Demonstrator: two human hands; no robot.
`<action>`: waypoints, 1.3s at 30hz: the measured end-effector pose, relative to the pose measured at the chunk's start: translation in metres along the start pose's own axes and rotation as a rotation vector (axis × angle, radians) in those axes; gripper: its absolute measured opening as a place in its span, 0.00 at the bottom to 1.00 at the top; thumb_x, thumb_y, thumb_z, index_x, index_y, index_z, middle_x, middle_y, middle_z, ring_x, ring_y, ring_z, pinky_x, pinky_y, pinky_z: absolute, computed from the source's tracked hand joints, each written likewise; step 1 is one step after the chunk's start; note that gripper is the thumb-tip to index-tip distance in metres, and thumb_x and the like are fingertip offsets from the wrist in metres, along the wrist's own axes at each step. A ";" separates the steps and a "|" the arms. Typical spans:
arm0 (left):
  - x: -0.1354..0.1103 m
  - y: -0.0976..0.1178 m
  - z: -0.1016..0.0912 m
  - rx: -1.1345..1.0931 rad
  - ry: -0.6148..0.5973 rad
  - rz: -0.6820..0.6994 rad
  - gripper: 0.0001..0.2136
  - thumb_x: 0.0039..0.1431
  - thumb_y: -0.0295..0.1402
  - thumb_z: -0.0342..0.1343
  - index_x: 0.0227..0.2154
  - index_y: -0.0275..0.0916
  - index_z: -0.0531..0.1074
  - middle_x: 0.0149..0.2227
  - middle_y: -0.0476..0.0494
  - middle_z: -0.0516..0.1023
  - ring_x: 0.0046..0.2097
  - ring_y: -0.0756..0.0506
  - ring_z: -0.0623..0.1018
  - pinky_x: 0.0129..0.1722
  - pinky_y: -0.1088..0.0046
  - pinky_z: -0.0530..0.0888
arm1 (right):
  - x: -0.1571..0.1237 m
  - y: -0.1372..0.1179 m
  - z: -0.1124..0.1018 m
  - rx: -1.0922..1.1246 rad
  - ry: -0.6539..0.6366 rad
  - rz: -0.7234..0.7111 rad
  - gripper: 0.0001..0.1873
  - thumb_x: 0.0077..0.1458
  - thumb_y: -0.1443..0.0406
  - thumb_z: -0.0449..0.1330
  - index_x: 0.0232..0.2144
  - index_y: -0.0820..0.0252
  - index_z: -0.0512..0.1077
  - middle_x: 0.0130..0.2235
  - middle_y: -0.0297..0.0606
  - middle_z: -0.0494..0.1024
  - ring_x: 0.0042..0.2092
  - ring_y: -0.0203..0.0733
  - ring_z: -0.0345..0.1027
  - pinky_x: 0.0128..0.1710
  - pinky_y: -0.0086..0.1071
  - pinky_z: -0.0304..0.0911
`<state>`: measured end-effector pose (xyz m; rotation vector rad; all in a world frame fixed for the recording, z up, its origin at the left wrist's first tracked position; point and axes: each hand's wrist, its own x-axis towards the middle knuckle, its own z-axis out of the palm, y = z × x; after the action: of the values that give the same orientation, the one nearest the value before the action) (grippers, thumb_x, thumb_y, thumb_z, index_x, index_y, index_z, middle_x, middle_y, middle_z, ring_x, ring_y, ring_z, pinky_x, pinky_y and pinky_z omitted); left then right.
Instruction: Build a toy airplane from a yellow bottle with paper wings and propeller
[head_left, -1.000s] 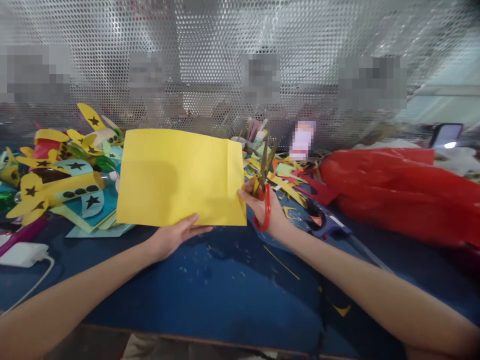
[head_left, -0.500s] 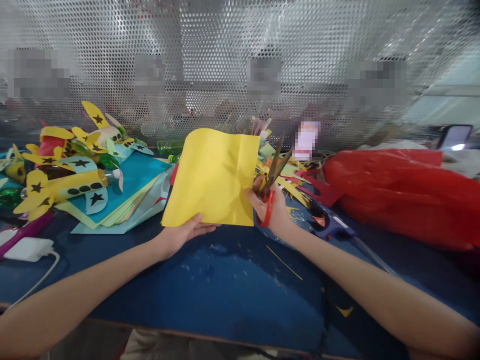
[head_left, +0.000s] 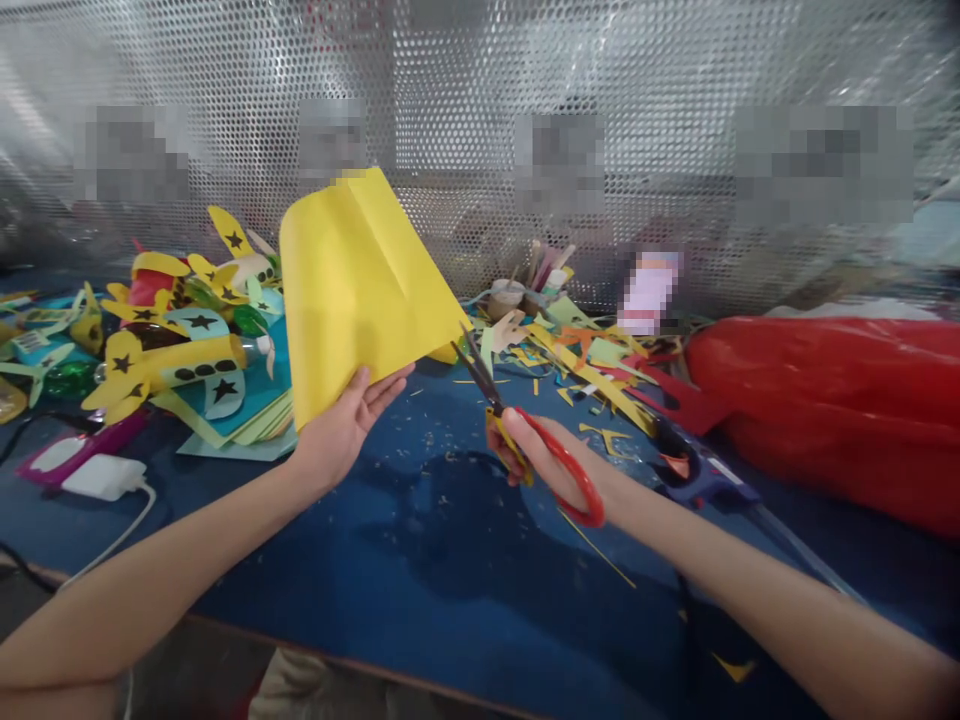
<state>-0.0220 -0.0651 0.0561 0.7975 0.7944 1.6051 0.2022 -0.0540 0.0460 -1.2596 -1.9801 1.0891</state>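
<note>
A sheet of yellow paper is held up and tilted above the table, its left side curling. Its lower edge is pinched in my left hand, thumb in front and some fingers behind. My right hand grips scissors with one red and one yellow handle loop. The scissor blades point up and left, slightly parted, at the paper's lower right corner. Whether they touch the paper I cannot tell.
Bottle planes covered in paper stand at the left near stacked coloured paper. A white charger lies in front. Paper scraps, a blue glue gun and a red plastic bag are at the right.
The yellow paper has turned and moved up and left with my left hand. My right hand has come away from the paper's side, and the scissors now point up-left at its corner.
</note>
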 end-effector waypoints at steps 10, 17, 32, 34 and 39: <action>-0.016 -0.027 -0.003 0.119 -0.129 -0.057 0.19 0.68 0.33 0.44 0.60 0.40 0.62 0.49 0.43 0.79 0.58 0.44 0.72 0.63 0.66 0.62 | -0.006 -0.013 0.001 -0.236 -0.022 -0.052 0.33 0.56 0.37 0.36 0.21 0.56 0.58 0.20 0.35 0.65 0.24 0.39 0.60 0.23 0.32 0.57; -0.018 -0.032 -0.004 0.146 -0.166 -0.095 0.20 0.68 0.37 0.44 0.60 0.40 0.64 0.50 0.44 0.78 0.55 0.44 0.75 0.64 0.67 0.60 | -0.006 -0.013 0.001 -0.179 -0.033 -0.025 0.33 0.56 0.37 0.37 0.21 0.56 0.59 0.20 0.34 0.65 0.24 0.39 0.61 0.24 0.32 0.58; -0.022 -0.034 -0.004 0.168 -0.182 -0.085 0.19 0.67 0.39 0.46 0.56 0.40 0.68 0.52 0.44 0.77 0.62 0.42 0.67 0.64 0.63 0.60 | -0.007 -0.012 0.005 -0.117 -0.045 -0.018 0.33 0.56 0.37 0.37 0.21 0.56 0.60 0.20 0.34 0.65 0.24 0.39 0.60 0.25 0.33 0.59; -0.022 -0.034 -0.004 0.181 -0.209 -0.074 0.19 0.67 0.40 0.46 0.56 0.40 0.68 0.53 0.44 0.76 0.61 0.42 0.67 0.65 0.63 0.60 | -0.008 -0.013 0.005 -0.109 -0.046 -0.014 0.33 0.56 0.37 0.37 0.21 0.56 0.59 0.20 0.33 0.65 0.24 0.39 0.60 0.25 0.33 0.59; -0.023 -0.034 -0.006 0.227 -0.243 -0.069 0.20 0.67 0.42 0.44 0.56 0.41 0.68 0.55 0.45 0.74 0.63 0.42 0.65 0.65 0.62 0.58 | -0.007 -0.012 0.006 -0.115 -0.045 -0.023 0.34 0.56 0.36 0.36 0.20 0.56 0.57 0.20 0.33 0.64 0.24 0.38 0.59 0.26 0.33 0.59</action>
<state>-0.0053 -0.0828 0.0223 1.0928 0.8270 1.3410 0.1948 -0.0649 0.0533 -1.2778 -2.1117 1.0135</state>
